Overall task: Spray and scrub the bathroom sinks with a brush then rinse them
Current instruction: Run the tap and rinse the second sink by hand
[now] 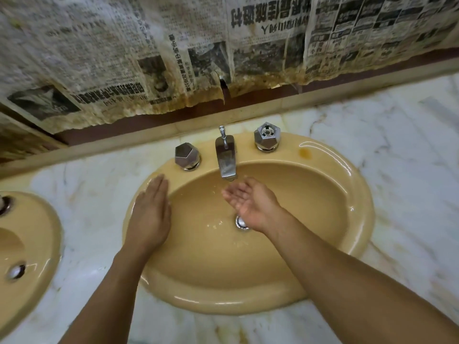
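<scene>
A yellow oval sink [342,170] sits in a marble counter, its bowl wet. My left hand [151,212] lies flat, fingers straight, on the sink's left rim and inner wall. My right hand [250,202] is cupped palm-up under the chrome faucet spout [226,157], fingers relaxed, holding nothing. Below that hand the chrome drain [239,222] is partly hidden by the wrist. Two faceted chrome knobs flank the faucet, the left knob [186,156] and the right knob [267,136]. No brush or spray bottle is in view.
A second yellow sink [37,244] shows at the left edge with its drain and overflow hole. White marble counter [402,150] surrounds both. Stained newspaper [173,58] covers the wall above a brown ledge. An orange stain [305,152] marks the rim at the right.
</scene>
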{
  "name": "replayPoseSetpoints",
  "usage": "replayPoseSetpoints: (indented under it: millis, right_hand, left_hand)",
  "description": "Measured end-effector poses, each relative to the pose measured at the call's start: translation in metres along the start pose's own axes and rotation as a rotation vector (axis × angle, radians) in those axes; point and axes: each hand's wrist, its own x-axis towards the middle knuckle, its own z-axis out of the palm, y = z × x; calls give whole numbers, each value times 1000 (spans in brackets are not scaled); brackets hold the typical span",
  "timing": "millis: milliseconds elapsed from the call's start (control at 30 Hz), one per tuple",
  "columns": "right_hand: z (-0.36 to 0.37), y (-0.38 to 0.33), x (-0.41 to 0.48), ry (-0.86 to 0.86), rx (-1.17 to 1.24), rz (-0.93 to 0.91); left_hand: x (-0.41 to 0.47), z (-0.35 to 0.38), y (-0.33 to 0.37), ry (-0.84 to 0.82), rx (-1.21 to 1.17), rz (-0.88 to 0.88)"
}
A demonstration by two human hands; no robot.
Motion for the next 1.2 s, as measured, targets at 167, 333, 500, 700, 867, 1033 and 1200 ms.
replayPoseSetpoints:
  millis: [167,333,500,700,867,1033,1200]
  right_hand:
    - [10,10,-9,-19,153,-20]
    - [12,4,-29,7,165,-23]
    - [14,-6,-62,59,164,-89]
    - [44,-24,-98,-53,115,-169]
    - [53,-24,-103,-18,61,-224]
    - [40,-16,-98,94,93,-298]
    - [34,-10,-74,172,116,-199]
  left_hand:
    - [-3,13,-8,61,122,60]
    - [-2,9,-4,81,-81,-7]
    - [-2,-13,55,160,-635,-109]
    - [45,-8,132,-136,-1191,-229]
    - [69,-7,152,-150,-1228,-290]
    - [75,-10,148,-220,-1259,-302]
    - [59,1,147,-182,-1261,-266]
